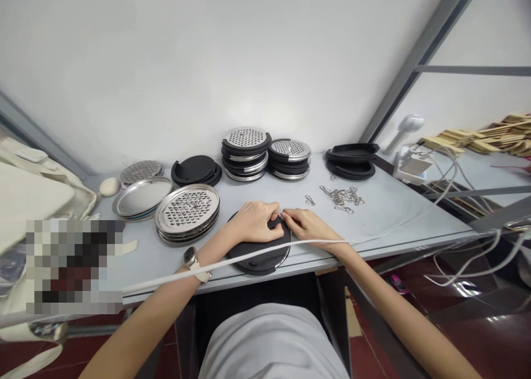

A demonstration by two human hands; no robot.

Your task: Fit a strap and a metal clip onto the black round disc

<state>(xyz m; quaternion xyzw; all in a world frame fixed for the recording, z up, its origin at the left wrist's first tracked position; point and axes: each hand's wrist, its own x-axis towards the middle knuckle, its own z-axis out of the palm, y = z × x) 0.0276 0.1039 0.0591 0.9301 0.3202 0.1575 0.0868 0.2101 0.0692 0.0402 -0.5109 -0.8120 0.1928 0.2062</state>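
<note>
A round black plastic disc (259,260) with a shiny metal rim lies near the table's front edge. My left hand (258,222) rests across its upper part, fingers curled and closed on the black piece. Beside it, my right hand (305,226) is closed in a pinch at the disc's upper right edge. A small shiny metal piece (281,217) shows between the fingertips of both hands; its full shape is hidden. Several metal snap hooks (342,196) lie in a loose heap beyond my right hand, with a single snap hook (309,200) apart from them.
Perforated metal grater discs (187,208) are stacked at left, near a plain metal disc (143,195) and black discs (194,170). Two stacks (245,153) (289,157) of graters in black holders stand by the wall. Black holders (350,160) sit at right. A white cable (244,255) crosses in front.
</note>
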